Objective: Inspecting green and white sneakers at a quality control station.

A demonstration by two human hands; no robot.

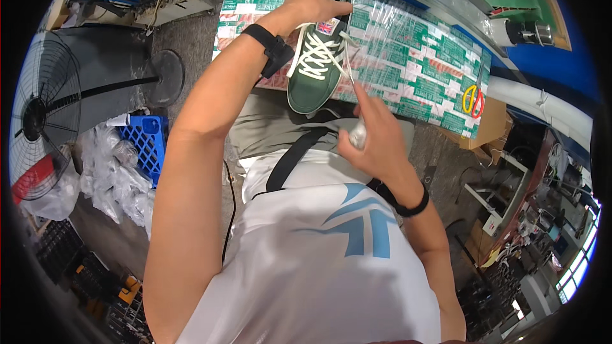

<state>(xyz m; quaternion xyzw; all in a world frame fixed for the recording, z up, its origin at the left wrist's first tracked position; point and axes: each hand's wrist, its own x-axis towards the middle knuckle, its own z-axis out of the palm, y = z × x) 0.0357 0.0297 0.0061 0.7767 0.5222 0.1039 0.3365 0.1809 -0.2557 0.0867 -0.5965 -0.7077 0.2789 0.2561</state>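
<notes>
Currently left hand (313,1) grips the green sneaker (317,64) by the heel at the bench (408,57) edge, right hand (370,130) clenches a thin tool (354,99) near the white laces (315,51); a slip could likely tip the shoe off.

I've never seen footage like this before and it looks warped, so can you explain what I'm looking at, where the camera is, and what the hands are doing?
There is no machine here: these are a person's two bare hands. The single picture comes from a wide fisheye camera worn on the person's head, looking down, which is why straight edges bend near the rim and the white shirt fills the bottom.

The left hand grips the heel end of a dark green lace-up shoe with white laces, which rests on a workbench covered in green-and-white patterned sheeting under clear plastic. The right hand holds a thin metal tool with a pale handle, its tip near the laces. Yellow-and-red handled scissors lie on the bench to the right. A black standing fan sits on the floor at left.
</notes>
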